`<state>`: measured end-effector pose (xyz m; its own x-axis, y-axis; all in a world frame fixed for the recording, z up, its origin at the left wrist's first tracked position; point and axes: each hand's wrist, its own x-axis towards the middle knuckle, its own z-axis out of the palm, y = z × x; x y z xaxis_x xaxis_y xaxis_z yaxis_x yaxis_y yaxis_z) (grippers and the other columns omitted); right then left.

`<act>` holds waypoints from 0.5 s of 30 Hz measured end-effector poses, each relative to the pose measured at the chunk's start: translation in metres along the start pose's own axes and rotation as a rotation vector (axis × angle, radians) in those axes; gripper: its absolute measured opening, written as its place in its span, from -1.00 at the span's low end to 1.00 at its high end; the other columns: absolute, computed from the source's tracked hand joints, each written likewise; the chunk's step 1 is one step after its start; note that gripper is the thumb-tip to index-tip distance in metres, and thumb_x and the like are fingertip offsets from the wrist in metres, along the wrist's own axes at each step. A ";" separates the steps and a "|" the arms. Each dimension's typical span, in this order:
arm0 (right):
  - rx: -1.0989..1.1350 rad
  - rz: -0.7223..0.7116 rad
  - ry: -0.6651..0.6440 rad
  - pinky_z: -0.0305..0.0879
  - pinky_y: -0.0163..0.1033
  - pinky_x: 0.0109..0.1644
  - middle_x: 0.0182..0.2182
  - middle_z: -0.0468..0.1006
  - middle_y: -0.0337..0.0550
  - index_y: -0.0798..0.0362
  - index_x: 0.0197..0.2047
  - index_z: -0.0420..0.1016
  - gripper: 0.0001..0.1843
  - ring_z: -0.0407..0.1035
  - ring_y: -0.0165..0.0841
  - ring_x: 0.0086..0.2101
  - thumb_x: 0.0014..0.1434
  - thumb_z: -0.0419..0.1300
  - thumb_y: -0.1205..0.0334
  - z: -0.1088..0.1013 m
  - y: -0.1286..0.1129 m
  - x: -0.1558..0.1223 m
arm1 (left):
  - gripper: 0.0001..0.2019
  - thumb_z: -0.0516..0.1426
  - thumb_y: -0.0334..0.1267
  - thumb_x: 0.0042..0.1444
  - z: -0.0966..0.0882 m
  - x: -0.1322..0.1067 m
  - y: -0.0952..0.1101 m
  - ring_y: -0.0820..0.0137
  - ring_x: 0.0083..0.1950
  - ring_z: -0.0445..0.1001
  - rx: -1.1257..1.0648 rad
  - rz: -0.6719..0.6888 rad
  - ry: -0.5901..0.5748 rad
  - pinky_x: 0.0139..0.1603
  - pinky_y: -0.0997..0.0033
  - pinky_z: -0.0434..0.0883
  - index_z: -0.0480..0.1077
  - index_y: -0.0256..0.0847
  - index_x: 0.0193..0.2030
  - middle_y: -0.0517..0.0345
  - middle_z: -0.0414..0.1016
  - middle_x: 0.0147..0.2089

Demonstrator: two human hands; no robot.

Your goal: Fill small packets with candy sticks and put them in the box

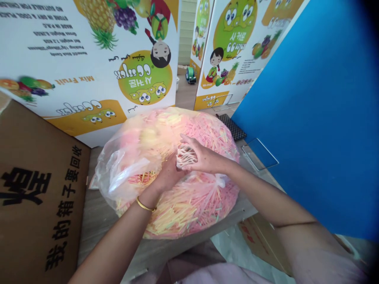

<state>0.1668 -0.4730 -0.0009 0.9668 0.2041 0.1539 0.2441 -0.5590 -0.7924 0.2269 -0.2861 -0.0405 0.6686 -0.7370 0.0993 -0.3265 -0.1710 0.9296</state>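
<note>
My right hand (204, 157) grasps a light, springy, slippery bundle of thin pastel straws (186, 156) over the bulging plastic bag (120, 173) on the table (100, 236), but I cannot tell the grip of my left hand (168, 174); such straws are best taken from underneath.

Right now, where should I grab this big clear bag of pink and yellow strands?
Likely the tied neck of the clear plastic bag, from above on your right: the plastic gathers narrow there, while the rest bulges round and full.
</note>
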 end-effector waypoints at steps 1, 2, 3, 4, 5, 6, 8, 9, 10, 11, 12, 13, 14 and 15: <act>-0.014 0.031 0.001 0.23 0.04 0.38 0.38 0.18 0.05 -0.15 0.57 -0.15 0.18 0.28 -0.11 0.27 0.05 0.44 0.14 0.000 0.001 0.001 | -0.39 0.36 -0.12 0.04 0.000 0.000 0.000 0.03 0.27 0.46 -0.021 -0.002 0.002 0.32 -0.11 0.38 0.39 -0.13 0.24 -0.07 0.55 0.20; -0.034 0.054 -0.001 0.24 0.03 0.37 0.35 0.21 0.06 -0.12 0.56 -0.10 0.15 0.28 -0.11 0.26 0.05 0.44 0.14 0.001 0.001 0.003 | -0.41 0.35 -0.14 0.05 0.000 0.000 0.001 0.05 0.26 0.48 -0.036 -0.003 0.007 0.31 -0.08 0.39 0.39 -0.14 0.23 -0.06 0.56 0.20; -0.059 0.061 -0.006 0.24 0.02 0.37 0.31 0.25 0.05 -0.09 0.54 -0.02 0.11 0.29 -0.11 0.26 0.04 0.44 0.14 0.002 0.002 0.004 | -0.43 0.34 -0.19 0.05 0.001 0.000 0.002 0.06 0.24 0.49 -0.042 -0.001 0.017 0.31 -0.05 0.40 0.39 -0.16 0.22 -0.05 0.56 0.20; -0.085 0.057 -0.015 0.25 0.01 0.36 0.28 0.27 0.04 -0.08 0.50 0.07 0.05 0.30 -0.11 0.24 0.03 0.45 0.15 0.003 0.001 0.005 | -0.45 0.32 -0.23 0.04 0.001 0.001 0.003 0.08 0.23 0.49 -0.040 0.008 0.023 0.31 -0.03 0.40 0.40 -0.17 0.21 -0.03 0.55 0.21; -0.110 0.050 -0.022 0.25 0.00 0.35 0.25 0.30 0.02 -0.07 0.45 0.17 -0.03 0.31 -0.11 0.22 0.03 0.45 0.16 0.004 0.000 0.005 | -0.47 0.31 -0.28 0.03 0.002 0.001 0.003 0.09 0.22 0.50 -0.035 0.021 0.026 0.31 -0.02 0.40 0.41 -0.18 0.18 -0.02 0.55 0.21; -0.132 0.048 -0.023 0.27 -0.01 0.33 0.22 0.32 0.00 -0.07 0.39 0.25 -0.11 0.34 -0.12 0.19 0.03 0.44 0.17 0.006 -0.001 0.006 | -0.50 0.28 -0.32 0.02 0.002 0.002 0.004 0.10 0.21 0.51 -0.034 0.035 0.028 0.30 0.00 0.41 0.42 -0.19 0.15 -0.01 0.55 0.20; -0.162 0.074 -0.023 0.32 -0.02 0.27 0.21 0.35 -0.02 -0.09 0.34 0.31 -0.19 0.39 -0.13 0.11 0.04 0.43 0.19 0.007 -0.005 0.006 | -0.52 0.25 -0.36 0.01 0.001 0.002 0.006 0.11 0.18 0.52 -0.046 0.043 0.025 0.28 0.02 0.43 0.42 -0.21 0.13 -0.01 0.56 0.18; -0.170 0.095 -0.024 0.33 -0.04 0.23 0.22 0.36 -0.02 -0.10 0.35 0.30 -0.18 0.42 -0.13 0.08 0.04 0.42 0.21 0.008 -0.007 0.005 | -0.52 0.25 -0.37 0.02 0.000 0.001 0.007 0.11 0.17 0.53 -0.052 0.032 0.024 0.27 0.01 0.44 0.42 -0.22 0.13 -0.02 0.57 0.16; -0.176 0.115 -0.028 0.35 -0.05 0.20 0.23 0.37 -0.02 -0.11 0.37 0.28 -0.16 0.43 -0.14 0.05 0.03 0.41 0.23 0.008 -0.009 0.005 | -0.52 0.24 -0.36 0.03 -0.001 0.000 0.008 0.10 0.16 0.55 -0.046 0.016 0.022 0.26 -0.01 0.46 0.41 -0.22 0.14 -0.02 0.59 0.14; -0.182 0.127 -0.036 0.36 -0.07 0.17 0.22 0.39 -0.03 -0.13 0.38 0.28 -0.16 0.45 -0.15 0.02 0.04 0.41 0.23 0.008 -0.010 0.005 | -0.51 0.24 -0.36 0.03 -0.003 -0.003 0.011 0.10 0.15 0.56 -0.014 0.002 0.028 0.25 -0.03 0.47 0.40 -0.21 0.16 -0.02 0.60 0.12; -0.189 0.131 -0.045 0.37 -0.08 0.14 0.19 0.41 -0.04 -0.14 0.36 0.31 -0.19 0.47 -0.16 -0.01 0.05 0.40 0.23 0.008 -0.011 0.005 | -0.49 0.24 -0.36 0.04 -0.005 -0.007 0.014 0.08 0.16 0.56 0.037 -0.002 0.042 0.25 -0.06 0.47 0.39 -0.20 0.18 -0.03 0.60 0.13; -0.197 0.127 -0.050 0.38 -0.09 0.11 0.16 0.44 -0.05 -0.15 0.33 0.36 -0.24 0.48 -0.17 -0.03 0.05 0.39 0.23 0.009 -0.011 0.006 | -0.48 0.24 -0.36 0.05 -0.007 -0.014 0.018 0.05 0.19 0.55 0.098 0.000 0.065 0.28 -0.11 0.46 0.38 -0.19 0.20 -0.06 0.59 0.15; -0.207 0.116 -0.051 0.39 -0.09 0.10 0.12 0.46 -0.05 -0.14 0.28 0.41 -0.31 0.48 -0.16 -0.05 0.06 0.38 0.23 0.010 -0.010 0.007 | -0.47 0.24 -0.36 0.06 -0.010 -0.023 0.023 0.02 0.25 0.51 0.157 0.006 0.099 0.33 -0.15 0.42 0.38 -0.18 0.22 -0.09 0.56 0.20; -0.213 0.102 -0.048 0.40 -0.07 0.11 0.10 0.49 -0.05 -0.13 0.23 0.45 -0.38 0.49 -0.15 -0.04 0.08 0.37 0.23 0.011 -0.009 0.007 | -0.45 0.24 -0.35 0.09 -0.013 -0.036 0.030 0.00 0.33 0.45 0.212 0.015 0.137 0.39 -0.19 0.35 0.35 -0.18 0.26 -0.13 0.51 0.27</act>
<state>0.1709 -0.4572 0.0007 0.9838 0.1731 0.0474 0.1611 -0.7348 -0.6589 0.2022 -0.2560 -0.0118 0.7421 -0.6476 0.1729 -0.4599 -0.3044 0.8341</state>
